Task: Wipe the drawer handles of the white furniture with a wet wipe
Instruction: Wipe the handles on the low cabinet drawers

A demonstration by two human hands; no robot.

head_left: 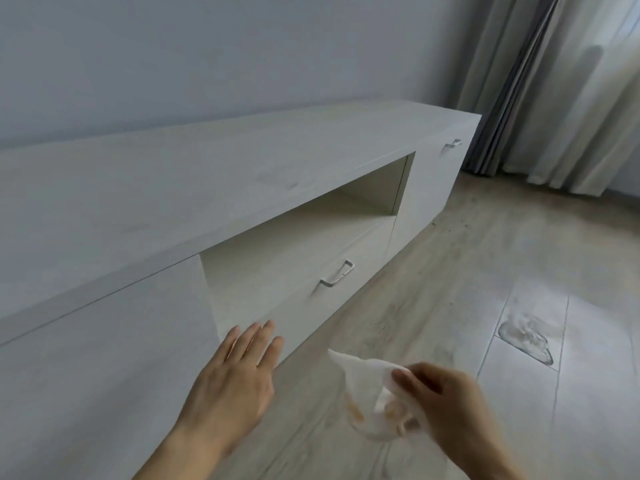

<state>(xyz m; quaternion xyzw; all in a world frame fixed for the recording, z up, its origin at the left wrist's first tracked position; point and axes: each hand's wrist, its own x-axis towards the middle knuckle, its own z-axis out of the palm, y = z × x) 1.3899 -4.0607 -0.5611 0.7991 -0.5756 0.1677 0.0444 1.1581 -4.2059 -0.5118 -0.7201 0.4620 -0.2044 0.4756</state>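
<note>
Pale wood-grain floor (450,271); right hand (450,403) pinches crumpled wipe (363,393); left hand (232,382) flat, empty.

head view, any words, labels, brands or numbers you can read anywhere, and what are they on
None: no text shows anywhere in this view.
The wet wipe pinched in the right hand bears only brownish stains, no print.
The white furniture, its near handle and far handle carry no label or brand.

a single head-worn wide-angle view looks forward and down from close above the white furniture (242,174), facing along its front toward the curtain (554,98).
</note>
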